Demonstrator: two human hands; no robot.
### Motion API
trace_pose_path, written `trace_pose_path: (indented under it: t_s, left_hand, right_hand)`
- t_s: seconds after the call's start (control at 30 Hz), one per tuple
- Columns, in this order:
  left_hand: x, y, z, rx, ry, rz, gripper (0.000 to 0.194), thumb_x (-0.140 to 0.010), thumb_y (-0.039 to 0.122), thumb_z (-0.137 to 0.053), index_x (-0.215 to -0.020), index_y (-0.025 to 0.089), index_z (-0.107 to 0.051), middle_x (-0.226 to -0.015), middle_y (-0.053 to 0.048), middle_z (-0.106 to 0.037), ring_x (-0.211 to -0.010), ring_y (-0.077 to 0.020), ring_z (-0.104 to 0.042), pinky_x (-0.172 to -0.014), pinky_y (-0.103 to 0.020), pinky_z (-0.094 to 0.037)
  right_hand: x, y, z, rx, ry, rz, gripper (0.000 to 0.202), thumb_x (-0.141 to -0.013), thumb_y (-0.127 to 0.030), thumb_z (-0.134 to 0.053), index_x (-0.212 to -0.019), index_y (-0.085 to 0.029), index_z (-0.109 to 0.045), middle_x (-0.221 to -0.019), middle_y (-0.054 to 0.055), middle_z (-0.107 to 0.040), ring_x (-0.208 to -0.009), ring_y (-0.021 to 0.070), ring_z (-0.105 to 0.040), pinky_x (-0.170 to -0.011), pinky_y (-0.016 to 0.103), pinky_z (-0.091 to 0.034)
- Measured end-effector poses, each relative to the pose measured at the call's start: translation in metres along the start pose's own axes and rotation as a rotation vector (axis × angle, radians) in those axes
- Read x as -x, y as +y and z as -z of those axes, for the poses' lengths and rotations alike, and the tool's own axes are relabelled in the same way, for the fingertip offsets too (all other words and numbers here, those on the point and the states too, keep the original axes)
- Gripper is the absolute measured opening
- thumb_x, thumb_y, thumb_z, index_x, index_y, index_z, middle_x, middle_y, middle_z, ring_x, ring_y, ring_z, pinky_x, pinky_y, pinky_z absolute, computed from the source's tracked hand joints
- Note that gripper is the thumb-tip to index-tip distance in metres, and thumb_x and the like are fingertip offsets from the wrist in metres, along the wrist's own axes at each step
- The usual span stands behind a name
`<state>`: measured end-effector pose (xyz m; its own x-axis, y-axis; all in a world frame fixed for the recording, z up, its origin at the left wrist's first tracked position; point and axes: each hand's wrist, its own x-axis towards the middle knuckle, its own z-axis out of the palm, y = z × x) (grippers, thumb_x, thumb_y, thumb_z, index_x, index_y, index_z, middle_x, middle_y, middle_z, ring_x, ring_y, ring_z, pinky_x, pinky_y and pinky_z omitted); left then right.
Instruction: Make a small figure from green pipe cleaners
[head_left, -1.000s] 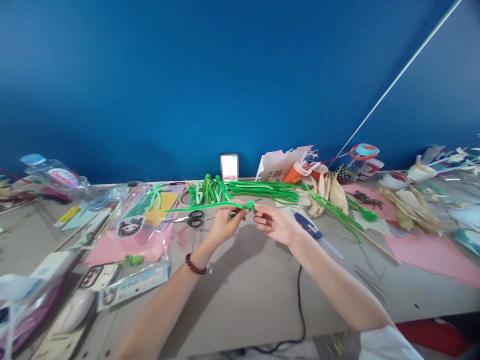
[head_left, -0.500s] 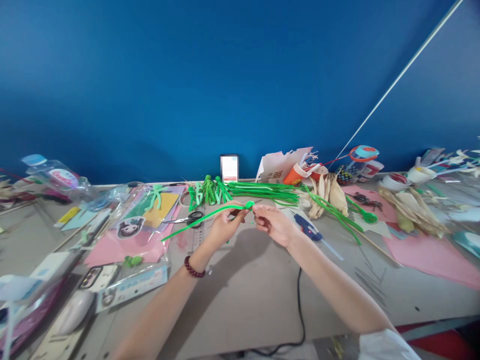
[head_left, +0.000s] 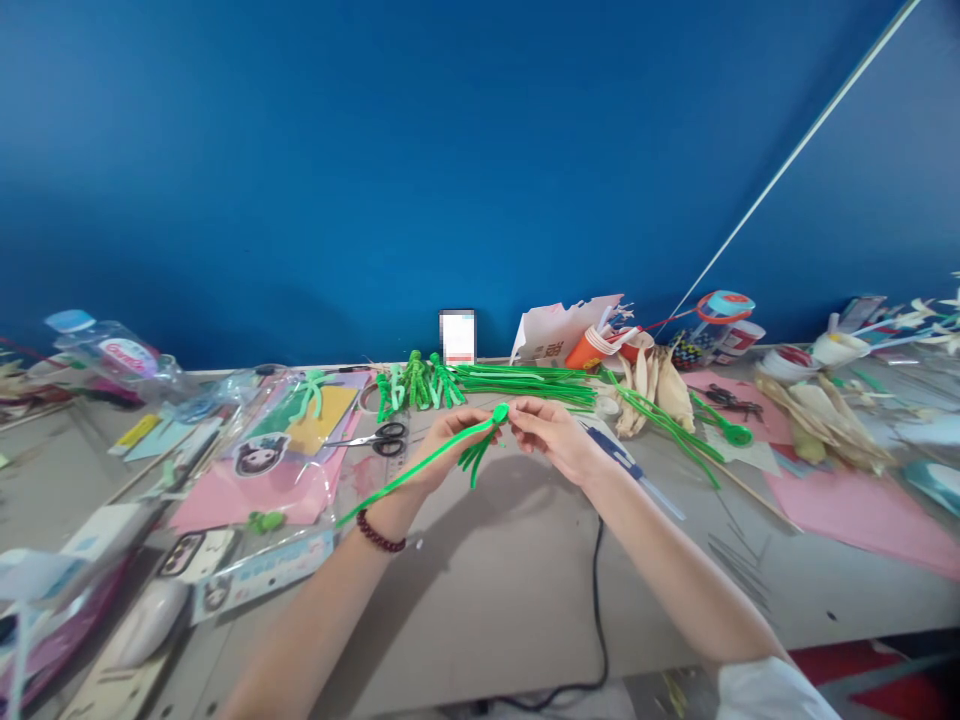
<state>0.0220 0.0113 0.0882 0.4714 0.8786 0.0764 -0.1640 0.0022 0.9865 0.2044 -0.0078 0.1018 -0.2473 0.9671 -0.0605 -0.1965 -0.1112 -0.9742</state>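
Note:
Between my two hands is a bright green pipe cleaner piece with a rounded, coiled head at its right end. One long stem runs from that head down left across my left wrist, and several short ends hang below. My left hand is closed, its fingers pinching the piece just under the head. My right hand is closed too, fingertips at the right side of the head. Behind them lie a bundle of green pipe cleaners and several twisted green figures.
Scissors lie left of my hands, beside pink paper in clear plastic. To the right are a blue glue gun, dried husks, orange paper cups and keys. A phone leans against the blue wall.
The long stem has swung lower, now crossing my left wrist. Short green ends have come into view below the head. My left hand has turned and shifted slightly left.

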Motion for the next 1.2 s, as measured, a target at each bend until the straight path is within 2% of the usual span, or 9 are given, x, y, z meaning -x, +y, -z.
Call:
trace_pose_path:
  t_s: [0.13,0.27,0.5,0.6,0.87,0.97,1.2]
  left_hand:
    - [-0.001,-0.002,-0.002,0.061,0.004,0.024,0.017,-0.074,0.031,-0.068,-0.085,0.018,-0.064,-0.072,-0.001,-0.065,-0.065,-0.0099,-0.059,-0.060,-0.020,-0.043]
    - [-0.002,-0.001,-0.005,0.129,0.023,0.014,0.018,-0.072,0.030,-0.070,-0.082,0.018,-0.062,-0.070,0.001,-0.065,-0.067,-0.0106,-0.062,-0.071,-0.023,-0.047]
    - [-0.003,-0.001,-0.009,0.162,0.023,0.013,0.017,-0.073,0.031,-0.068,-0.080,0.017,-0.062,-0.066,0.000,-0.063,-0.063,-0.0101,-0.061,-0.068,-0.023,-0.048]
    - [-0.002,-0.001,-0.010,0.118,0.044,0.020,0.017,-0.073,0.032,-0.067,-0.076,0.017,-0.063,-0.064,-0.001,-0.064,-0.062,-0.0110,-0.061,-0.066,-0.023,-0.049]
    - [0.000,-0.002,-0.014,0.040,0.192,0.009,0.019,-0.068,0.033,-0.069,-0.065,0.016,-0.061,-0.058,-0.001,-0.063,-0.055,-0.0127,-0.061,-0.061,-0.026,-0.049]
    - [0.002,-0.004,-0.017,-0.055,0.247,-0.052,0.017,-0.069,0.031,-0.068,-0.066,0.015,-0.062,-0.059,-0.002,-0.063,-0.056,-0.0131,-0.061,-0.059,-0.025,-0.048]
    - [0.010,-0.006,-0.025,-0.555,0.376,-0.327,0.017,-0.079,0.028,-0.057,-0.067,0.016,-0.061,-0.068,-0.004,-0.062,-0.066,-0.0146,-0.059,-0.060,-0.024,-0.045]
  right_hand:
    - [0.001,-0.005,-0.002,0.139,0.087,0.156,0.025,-0.074,-0.040,-0.066,-0.090,-0.022,-0.063,-0.076,-0.001,-0.060,-0.061,0.0101,-0.052,-0.054,0.024,-0.040]
    - [0.004,-0.007,-0.004,0.227,0.132,0.223,0.021,-0.073,-0.039,-0.066,-0.084,-0.021,-0.062,-0.081,0.001,-0.062,-0.069,0.0131,-0.056,-0.058,0.025,-0.044]
    - [0.006,-0.005,-0.006,0.536,0.211,0.422,0.013,-0.076,-0.033,-0.063,-0.078,-0.020,-0.068,-0.083,0.005,-0.065,-0.076,0.0177,-0.059,-0.067,0.030,-0.045]
    - [0.005,-0.003,-0.007,0.523,0.224,0.404,0.012,-0.076,-0.032,-0.062,-0.079,-0.022,-0.069,-0.084,0.005,-0.065,-0.077,0.0186,-0.059,-0.068,0.031,-0.044]
    - [0.003,0.003,-0.011,0.406,0.232,0.317,0.010,-0.072,-0.031,-0.066,-0.076,-0.022,-0.068,-0.082,0.004,-0.066,-0.079,0.0197,-0.059,-0.072,0.032,-0.042]
    - [0.002,0.006,-0.012,0.364,0.244,0.265,0.009,-0.071,-0.030,-0.066,-0.073,-0.021,-0.066,-0.079,0.003,-0.065,-0.075,0.0180,-0.057,-0.070,0.031,-0.041]
    - [0.002,0.011,-0.015,0.309,0.318,0.287,0.009,-0.066,-0.029,-0.069,-0.066,-0.021,-0.065,-0.080,0.002,-0.062,-0.080,0.0179,-0.055,-0.073,0.031,-0.039]
